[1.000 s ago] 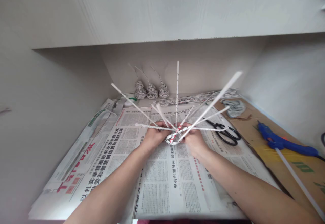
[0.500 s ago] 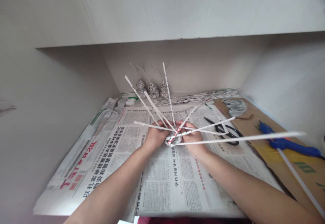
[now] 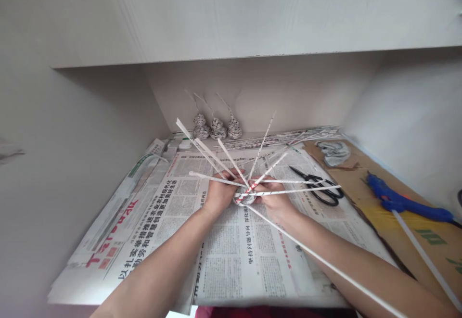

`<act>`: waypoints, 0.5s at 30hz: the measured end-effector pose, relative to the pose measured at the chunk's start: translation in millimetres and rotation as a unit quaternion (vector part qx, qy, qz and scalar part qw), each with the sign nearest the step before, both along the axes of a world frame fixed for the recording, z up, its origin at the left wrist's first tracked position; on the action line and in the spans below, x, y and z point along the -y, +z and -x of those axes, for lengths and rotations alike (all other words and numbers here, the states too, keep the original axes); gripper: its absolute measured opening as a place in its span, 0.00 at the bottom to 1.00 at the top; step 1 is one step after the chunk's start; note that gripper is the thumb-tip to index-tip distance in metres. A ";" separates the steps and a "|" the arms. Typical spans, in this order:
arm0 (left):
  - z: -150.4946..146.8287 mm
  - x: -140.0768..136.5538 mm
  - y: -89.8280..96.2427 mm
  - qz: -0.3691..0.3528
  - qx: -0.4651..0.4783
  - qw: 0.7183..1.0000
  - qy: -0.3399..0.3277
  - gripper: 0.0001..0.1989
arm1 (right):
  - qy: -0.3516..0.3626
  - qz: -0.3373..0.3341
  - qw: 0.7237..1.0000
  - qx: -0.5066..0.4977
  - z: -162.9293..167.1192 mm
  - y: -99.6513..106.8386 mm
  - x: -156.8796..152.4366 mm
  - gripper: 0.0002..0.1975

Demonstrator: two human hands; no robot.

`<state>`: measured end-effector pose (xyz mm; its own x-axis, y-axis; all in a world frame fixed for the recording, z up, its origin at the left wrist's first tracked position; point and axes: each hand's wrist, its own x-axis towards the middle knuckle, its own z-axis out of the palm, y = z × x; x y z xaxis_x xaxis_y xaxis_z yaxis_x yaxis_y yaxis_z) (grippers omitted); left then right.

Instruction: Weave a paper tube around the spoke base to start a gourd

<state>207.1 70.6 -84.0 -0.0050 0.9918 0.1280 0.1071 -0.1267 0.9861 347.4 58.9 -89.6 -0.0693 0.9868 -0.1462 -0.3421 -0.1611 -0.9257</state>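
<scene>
A small piece of paper-tube weaving (image 3: 245,197) sits between my hands above the newspaper, with several rolled-paper strands fanning out from it. My left hand (image 3: 222,190) is closed on its left side, fingertips partly hidden behind the strands. On the other side my right hand (image 3: 272,194) grips the weaving's right edge, its fingers also partly covered. One long white strand (image 3: 314,250) runs from the weaving's near side across my right forearm toward the lower right. Other strands point up, left and right.
Newspaper sheets (image 3: 231,260) cover the worktop. Black scissors (image 3: 321,188) lie to the right, near a blue glue gun (image 3: 407,200) on cardboard (image 3: 433,260). At the back stand three woven gourd shapes (image 3: 218,128) beside a bundle of paper tubes (image 3: 267,140). A cabinet overhangs above.
The long strand has swung from pointing right to slanting down toward the lower right. The weaving has turned a little, shifting the upright strands. Both hands stay on it.
</scene>
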 end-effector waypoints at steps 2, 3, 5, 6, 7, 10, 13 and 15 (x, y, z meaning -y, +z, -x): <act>0.6 0.4 1.5 0.000 0.002 1.000 -0.009 0.14 | 0.002 -0.022 1.000 0.012 -0.7 -1.4 0.0 0.13; 1.2 0.5 2.4 -0.001 -0.003 1.000 -0.018 0.13 | 0.001 -0.039 0.999 0.028 -1.4 -2.7 -0.2 0.12; 2.7 0.9 4.1 -0.006 -0.017 0.999 -0.041 0.12 | -0.013 -0.084 0.993 0.082 -3.2 -6.5 -1.3 0.10; 3.4 1.1 4.7 -0.010 -0.026 0.998 -0.050 0.11 | -0.026 -0.108 0.988 0.111 -4.0 -8.5 -2.2 0.08; 3.9 1.3 5.2 -0.013 -0.034 0.998 -0.054 0.10 | -0.040 -0.131 0.981 0.135 -4.7 -10.3 -3.2 0.07; 4.1 1.5 4.8 -0.015 -0.044 0.998 -0.043 0.09 | -0.044 -0.162 0.974 0.150 -5.4 -11.6 -4.4 0.06; 3.5 0.6 2.0 -0.004 -0.032 0.999 -0.039 0.09 | -0.023 -0.132 0.984 0.119 -4.9 -5.3 -0.2 0.08; 3.5 -0.1 0.2 0.002 -0.028 0.999 -0.040 0.10 | -0.020 -0.135 0.983 0.125 -4.9 -0.1 4.1 0.08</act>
